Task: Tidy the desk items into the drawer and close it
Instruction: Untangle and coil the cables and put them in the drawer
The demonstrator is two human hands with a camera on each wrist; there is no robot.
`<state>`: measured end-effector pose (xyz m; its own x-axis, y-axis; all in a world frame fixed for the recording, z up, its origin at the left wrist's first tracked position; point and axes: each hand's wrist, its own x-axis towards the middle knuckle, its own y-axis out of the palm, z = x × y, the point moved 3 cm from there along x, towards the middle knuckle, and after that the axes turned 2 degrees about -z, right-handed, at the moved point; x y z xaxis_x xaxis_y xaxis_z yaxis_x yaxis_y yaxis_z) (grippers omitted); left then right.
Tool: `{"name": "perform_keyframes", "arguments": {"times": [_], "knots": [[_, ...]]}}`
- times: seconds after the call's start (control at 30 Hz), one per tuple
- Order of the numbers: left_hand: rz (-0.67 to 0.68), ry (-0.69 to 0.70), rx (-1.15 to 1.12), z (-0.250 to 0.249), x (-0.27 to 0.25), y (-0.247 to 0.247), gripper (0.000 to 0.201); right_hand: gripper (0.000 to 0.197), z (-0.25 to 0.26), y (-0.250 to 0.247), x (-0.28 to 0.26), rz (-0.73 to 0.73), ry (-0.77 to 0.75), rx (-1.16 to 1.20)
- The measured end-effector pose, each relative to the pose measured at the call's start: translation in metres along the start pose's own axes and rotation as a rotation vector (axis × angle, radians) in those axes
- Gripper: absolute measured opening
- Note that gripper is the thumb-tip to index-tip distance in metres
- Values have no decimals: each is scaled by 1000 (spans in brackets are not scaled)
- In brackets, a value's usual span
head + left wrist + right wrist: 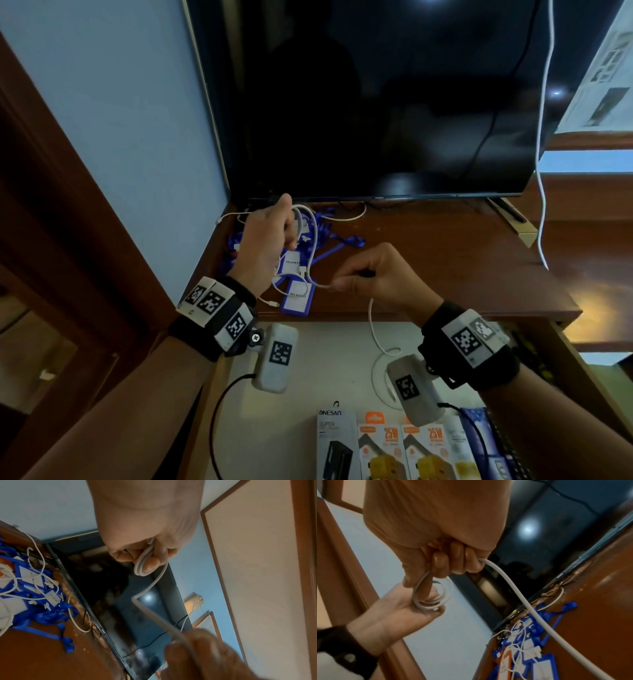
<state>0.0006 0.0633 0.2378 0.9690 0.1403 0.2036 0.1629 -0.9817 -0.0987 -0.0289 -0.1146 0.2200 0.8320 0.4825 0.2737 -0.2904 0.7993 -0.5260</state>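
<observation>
My left hand [274,233] is raised above the wooden desk [428,267] and grips a small coil of white cable [143,562]. The cable [310,260] runs down from the coil to my right hand [363,274], which pinches it between thumb and fingers; the right wrist view shows the cable [513,595] leaving the curled fingers [453,563]. Its tail [375,329] hangs down into the open drawer [325,363]. Under the hands lie blue badge holders [298,298] with blue lanyards [342,243] and thin white cables [520,642].
A dark television [376,102] stands at the back of the desk, with a white cord [543,154] hanging on its right. Boxed chargers [390,448] and a power bank box [337,442] lie at the drawer's front. A wall [120,120] bounds the left.
</observation>
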Motion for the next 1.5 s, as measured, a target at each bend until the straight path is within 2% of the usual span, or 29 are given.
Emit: {"name": "perform_keyframes", "arguments": {"times": [0.07, 0.13, 0.33, 0.5, 0.63, 0.8, 0.87, 0.93, 1.03, 1.2, 1.3, 1.5], "knots": [[58, 53, 98, 3, -3, 4, 45, 18, 7, -3, 2, 5, -19, 49], [133, 79, 90, 5, -7, 10, 43, 16, 13, -6, 4, -17, -34, 102], [406, 18, 137, 18, -23, 29, 50, 14, 3, -32, 16, -282, -44, 191], [478, -46, 70, 16, -27, 29, 44, 17, -2, -32, 21, -301, -16, 138], [477, -147, -85, 15, -28, 30, 41, 21, -14, -31, 24, -398, -7, 158], [515, -277, -257, 15, -25, 28, 39, 22, -38, -17, 13, -418, 104, 395], [497, -345, -419, 13, -23, 23, 35, 24, -53, -13, 7, -380, 162, 492], [460, -355, -527, 10, -19, 15, 28, 23, -66, -12, -1, -337, 212, 509], [394, -308, -485, 10, -15, 6, 25, 19, -81, -13, -10, -289, 291, 499], [124, -269, -645, 15, -4, -11, 23, 12, -99, -14, -20, -289, 386, 468], [25, -212, -640, 12, -2, -17, 27, 10, -96, -11, -22, -231, 364, 357], [-27, -180, -637, 14, -1, -22, 30, 9, -50, 11, -8, 92, 246, 30]]}}
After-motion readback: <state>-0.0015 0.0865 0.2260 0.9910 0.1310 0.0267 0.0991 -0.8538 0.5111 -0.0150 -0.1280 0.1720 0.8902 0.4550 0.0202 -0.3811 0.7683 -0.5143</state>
